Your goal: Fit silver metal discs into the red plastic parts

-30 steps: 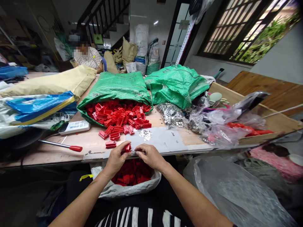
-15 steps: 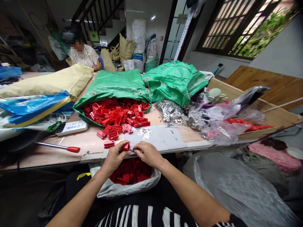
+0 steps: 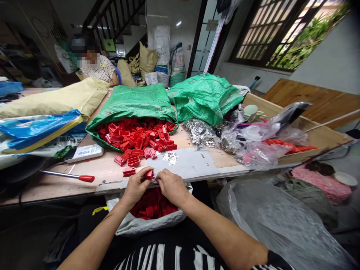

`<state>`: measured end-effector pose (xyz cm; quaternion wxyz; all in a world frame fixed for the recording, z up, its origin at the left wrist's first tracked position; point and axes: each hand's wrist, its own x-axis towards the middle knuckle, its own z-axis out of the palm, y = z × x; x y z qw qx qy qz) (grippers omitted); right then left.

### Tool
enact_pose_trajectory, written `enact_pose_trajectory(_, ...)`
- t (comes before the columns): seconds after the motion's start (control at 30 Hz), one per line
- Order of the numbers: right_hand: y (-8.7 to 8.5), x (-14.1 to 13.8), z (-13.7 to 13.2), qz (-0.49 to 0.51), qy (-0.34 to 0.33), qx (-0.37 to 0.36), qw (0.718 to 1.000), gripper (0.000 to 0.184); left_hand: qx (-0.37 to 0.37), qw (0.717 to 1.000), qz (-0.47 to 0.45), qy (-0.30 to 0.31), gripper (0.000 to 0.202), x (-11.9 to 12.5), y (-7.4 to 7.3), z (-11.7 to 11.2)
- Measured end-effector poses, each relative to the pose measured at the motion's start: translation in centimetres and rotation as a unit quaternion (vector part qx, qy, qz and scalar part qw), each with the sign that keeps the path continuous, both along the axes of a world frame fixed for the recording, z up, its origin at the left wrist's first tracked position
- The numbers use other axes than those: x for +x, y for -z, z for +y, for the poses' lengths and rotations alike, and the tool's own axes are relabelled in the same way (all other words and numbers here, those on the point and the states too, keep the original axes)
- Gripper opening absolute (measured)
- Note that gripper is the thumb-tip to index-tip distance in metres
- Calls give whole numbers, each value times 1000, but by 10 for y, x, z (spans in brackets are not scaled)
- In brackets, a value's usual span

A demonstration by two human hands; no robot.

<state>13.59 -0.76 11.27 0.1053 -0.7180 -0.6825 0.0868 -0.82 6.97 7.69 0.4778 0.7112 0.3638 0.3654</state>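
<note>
At the table's front edge, my left hand [image 3: 134, 189] pinches a small red plastic housing [image 3: 149, 174] between thumb and fingers. My right hand [image 3: 172, 186] is closed on a thin metal tool [image 3: 154, 179], perhaps tweezers; its tip meets the housing's right side, and most of it is hidden by my fingers. Just beyond my hands, a pile of small shiny metal pieces [image 3: 170, 158] lies on a grey sheet [image 3: 191, 165]. Below them is a white sack [image 3: 152, 225] holding more red housings. Loose red housings [image 3: 133, 161] spill from an open green sack [image 3: 135, 101].
A screwdriver-like tool with a red handle [image 3: 86, 178] and a white device [image 3: 86, 152] lie to the left. Clear bags of metal parts [image 3: 201, 133] and a wooden tray [image 3: 323, 140] stand on the right. Across the table sits another person [image 3: 98, 69].
The metal tool and my right hand have shifted slightly left, closer against the red housing. My left hand keeps its hold. The whole view has moved a little.
</note>
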Motion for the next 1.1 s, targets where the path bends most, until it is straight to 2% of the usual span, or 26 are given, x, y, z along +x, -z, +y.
enact_pose_trajectory(0.1, 2, -12, -1, -36, 24, 8, 999, 23, -1, 1000, 1, -10, 36, 0, 1, 0)
enact_pose_trajectory(0.2, 5, -9, -1, -16, 12, 14, 1000, 22, -5, 1000, -8, -10, 36, 0, 1, -1)
enact_pose_trajectory(0.4, 12, 12, -9, 117, -16, 53, 992, 24, 8, 1000, -20, -7, 33, -3, 1, -4)
enact_pose_trajectory(0.57, 24, 20, -18, 247, -26, 98, 964, 22, 12, 999, -33, -10, 30, -7, -2, -10)
enact_pose_trajectory(0.67, 23, 23, -22, 324, -28, 86, 942, 17, -54, 993, -104, -21, 32, -6, -9, -18)
enact_pose_trajectory(0.77, 13, 24, -25, 397, -47, 57, 915, 23, -214, 952, -219, -16, 30, -3, -20, -27)
enact_pose_trajectory(0.9, -2, 18, -28, 425, -87, 36, 900, 38, -416, 850, -321, 28, 12, -3, -32, -35)
enact_pose_trajectory(1.0, -9, 11, -29, 420, -104, 32, 901, 40, -495, 795, -351, 7, 6, -3, -36, -39)
enact_pose_trajectory(1.1, -11, 7, -29, 418, -102, 39, 902, 38, -534, 765, -360, -20, 16, -2, -39, -42)
